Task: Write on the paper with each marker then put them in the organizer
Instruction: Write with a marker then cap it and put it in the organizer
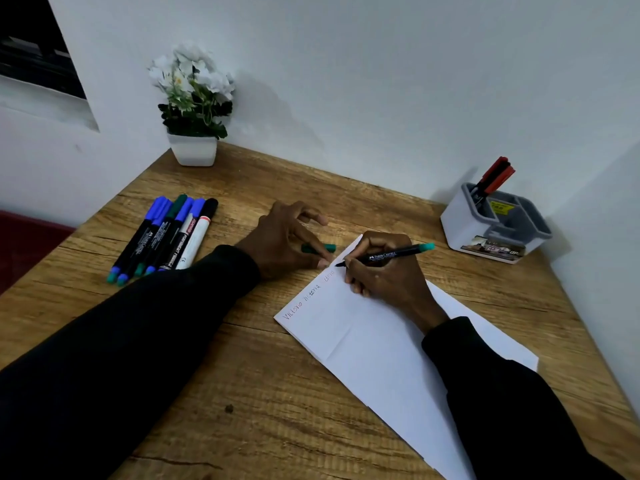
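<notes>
A white sheet of paper (374, 348) lies slanted on the wooden desk (270, 393), with red handwriting along its upper left edge. My right hand (384, 271) grips a black marker with a teal end (398, 253), its tip touching the paper near the top corner. My left hand (287, 240) rests on the desk beside the paper's edge, fingers spread, with the green cap (320, 248) under its fingers. Several markers (166, 233), blue, green and one white, lie in a row at the left. The grey and white organizer (495, 226) stands at the right and holds red markers (495, 176).
A white pot of white flowers (194, 105) stands at the desk's back left corner. Walls close the desk in at the back and right. A dark red surface (24, 244) shows beyond the left edge.
</notes>
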